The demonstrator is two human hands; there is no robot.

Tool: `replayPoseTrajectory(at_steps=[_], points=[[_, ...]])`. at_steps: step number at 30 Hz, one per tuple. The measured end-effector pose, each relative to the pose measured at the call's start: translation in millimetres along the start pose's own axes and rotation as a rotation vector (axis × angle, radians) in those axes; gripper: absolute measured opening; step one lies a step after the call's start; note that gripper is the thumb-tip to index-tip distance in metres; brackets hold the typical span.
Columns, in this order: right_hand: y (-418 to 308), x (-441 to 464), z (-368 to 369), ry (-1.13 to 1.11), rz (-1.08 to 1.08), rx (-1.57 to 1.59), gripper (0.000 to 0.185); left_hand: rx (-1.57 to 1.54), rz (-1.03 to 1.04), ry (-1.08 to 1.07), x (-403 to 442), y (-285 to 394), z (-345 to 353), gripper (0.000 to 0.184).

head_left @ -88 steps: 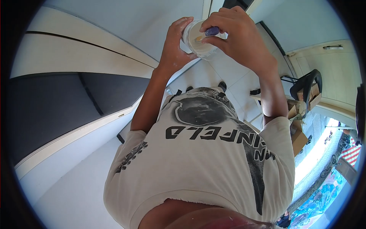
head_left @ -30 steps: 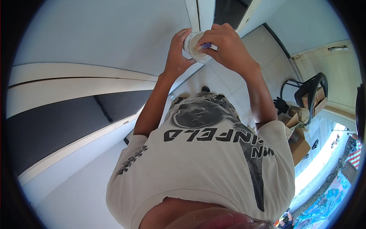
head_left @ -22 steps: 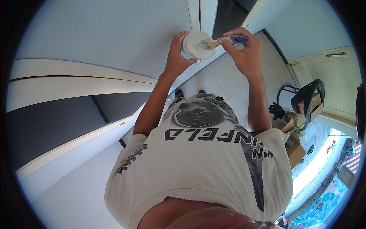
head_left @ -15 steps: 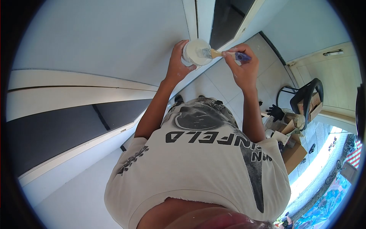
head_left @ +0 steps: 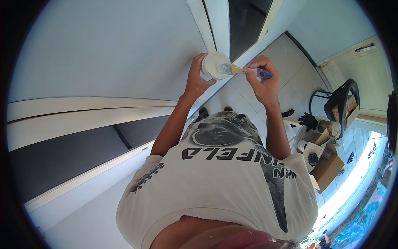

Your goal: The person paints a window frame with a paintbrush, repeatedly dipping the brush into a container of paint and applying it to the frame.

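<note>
A round container point(head_left: 215, 63) of whitish material is gripped at its left side by my left hand point(head_left: 196, 77), thumb below and fingers around the wall. White smears mark that hand. In my right hand point(head_left: 263, 79) is a paintbrush point(head_left: 237, 69), pinched by its light wooden handle, whose purple end points right. The brush lies nearly level, its whitened bristles over the right part of the container's mouth. Whether the bristles touch the material I cannot tell.
Close on the left is a pale wall point(head_left: 112, 50) with a cream ledge point(head_left: 83, 108). A dark panel point(head_left: 248, 25) stands beyond the container. At right are a black chair point(head_left: 342, 99), a black glove point(head_left: 309, 120), an open cardboard box point(head_left: 327, 168) and a cream door point(head_left: 365, 66).
The brush has come up from inside the container and swung level, its handle now pointing right. My right hand has moved right, off the mouth. Both hands and the container sit lower in view.
</note>
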State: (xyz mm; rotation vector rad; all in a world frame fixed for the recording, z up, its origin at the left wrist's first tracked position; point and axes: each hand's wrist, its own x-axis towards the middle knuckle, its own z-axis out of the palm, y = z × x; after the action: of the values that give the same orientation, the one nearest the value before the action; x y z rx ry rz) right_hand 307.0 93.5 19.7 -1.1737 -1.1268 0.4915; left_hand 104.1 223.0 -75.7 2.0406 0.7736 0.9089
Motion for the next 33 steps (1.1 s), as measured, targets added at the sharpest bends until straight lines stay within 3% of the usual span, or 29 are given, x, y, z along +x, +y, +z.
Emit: replayPoseTrajectory(at_steps=[5, 7, 11, 14, 19, 22, 26, 29, 33], points=[[-5, -5, 0, 0.035, 0.024, 0.092, 0.02, -0.007, -0.003, 0.006, -3, -1, 2, 0.099], [-14, -6, -1, -0.138, 0.107, -0.117, 0.02, -0.03, -0.038, -0.001, -8, -4, 0, 0.099], [3, -6, -4, -0.096, 0.092, -0.061, 0.021, -0.054, -0.031, 0.014, -9, -4, 2, 0.099], [13, -12, 2, -0.028, 0.135, 0.056, 0.021, -0.018, -0.046, 0.026, -13, -7, 2, 0.098], [26, -6, 12, 0.283, 0.418, 0.506, 0.016, -0.13, -0.168, 0.12, -19, -11, 7, 0.089], [31, 4, 22, 0.364, 0.331, 0.739, 0.012, -0.132, -0.143, 0.166, -28, -20, 3, 0.086], [13, 40, 46, 0.431, 0.217, 0.734, 0.01, -0.124, -0.153, 0.155, -34, -9, -6, 0.086], [2, 64, 74, 0.489, -0.006, 0.746, 0.012, -0.118, -0.165, 0.132, -41, -7, -17, 0.087], [19, 82, 108, 0.516, -0.087, 0.716, 0.009, -0.137, -0.206, 0.088, -52, -12, -30, 0.093]])
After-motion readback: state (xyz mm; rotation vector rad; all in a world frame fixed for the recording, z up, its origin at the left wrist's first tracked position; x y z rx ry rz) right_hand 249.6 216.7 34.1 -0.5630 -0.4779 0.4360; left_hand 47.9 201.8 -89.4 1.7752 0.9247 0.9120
